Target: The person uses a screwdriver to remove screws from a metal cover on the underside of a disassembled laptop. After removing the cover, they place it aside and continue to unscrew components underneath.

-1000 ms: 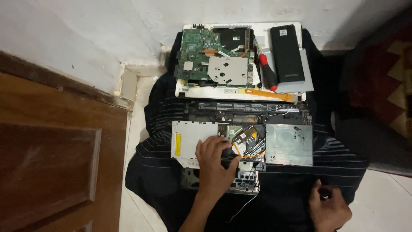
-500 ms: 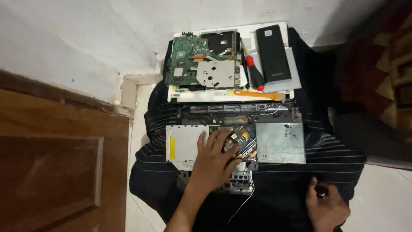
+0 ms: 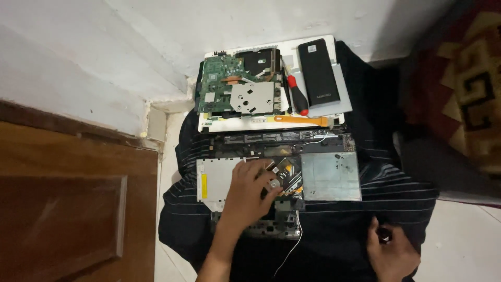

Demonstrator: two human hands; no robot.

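A dismantled laptop base [image 3: 323,177] lies on a black striped cloth [image 3: 396,193] on the floor. My left hand [image 3: 248,190] rests flat on its middle, fingers spread over the silver optical drive [image 3: 214,177] and touching a small round part beside the orange-taped cables. Lower right, my right hand [image 3: 389,250] presses on the cloth with its fingers curled around a small dark object that I cannot identify.
Behind the base a white laptop lid [image 3: 334,112] carries a green circuit board [image 3: 235,91], a red-handled screwdriver [image 3: 295,94], an orange pry tool [image 3: 300,120] and a black battery pack [image 3: 318,73]. A wooden door [image 3: 68,203] stands left, a patterned rug [image 3: 464,89] right.
The view has shifted, so everything sits lower and further right. My left hand stays on the laptop's middle, and my right hand stays at the cloth's lower right.
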